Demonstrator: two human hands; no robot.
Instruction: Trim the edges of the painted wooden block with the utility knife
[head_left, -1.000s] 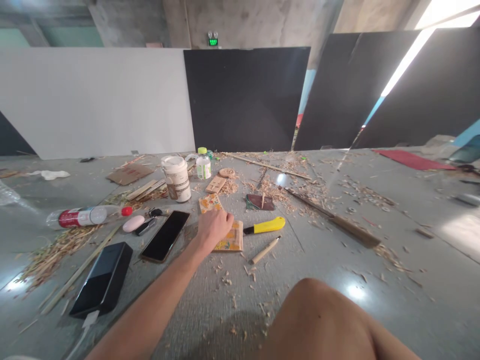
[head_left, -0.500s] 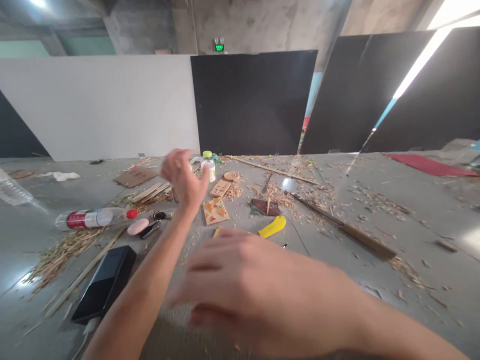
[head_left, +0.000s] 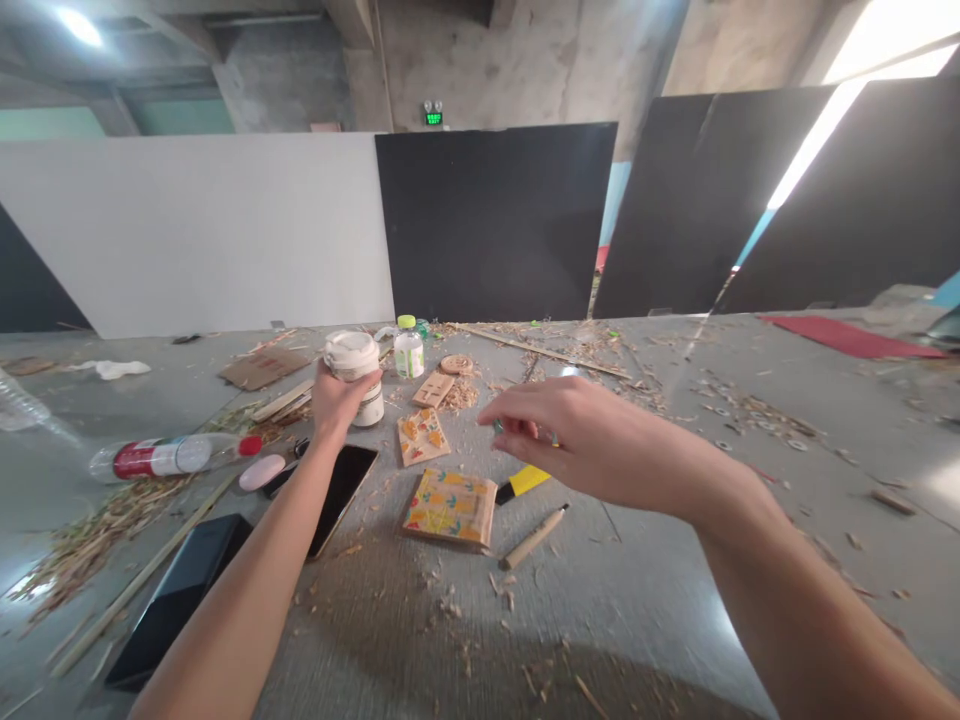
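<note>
My left hand [head_left: 335,402] is wrapped round a white lidded paper coffee cup [head_left: 367,405], which stands upright or nearly so. My right hand [head_left: 559,425] is over the middle of the floor, palm down, fingers bent and thumb close below them. Bits of teal show between its fingers; what they hold, if anything, is hidden. Just below it lies a yellow-handled tool [head_left: 529,480] with a black end. Nearer me are a pencil-like wooden stick [head_left: 534,538] with a dark tip and a block with a painted orange-and-teal pattern [head_left: 450,507].
A patterned wooden tile [head_left: 422,437], a small bottle with a green cap [head_left: 409,350] and a carved round disc [head_left: 456,364] lie ahead. On the left are a phone [head_left: 345,490], a black power bank [head_left: 184,590] and a red-capped plastic bottle [head_left: 176,457]. Wood shavings are scattered around.
My left hand has come back slightly left and now grips the coffee cup. My right hand has moved forward and right, uncovering the patterned block and the pointed wooden stick.
</note>
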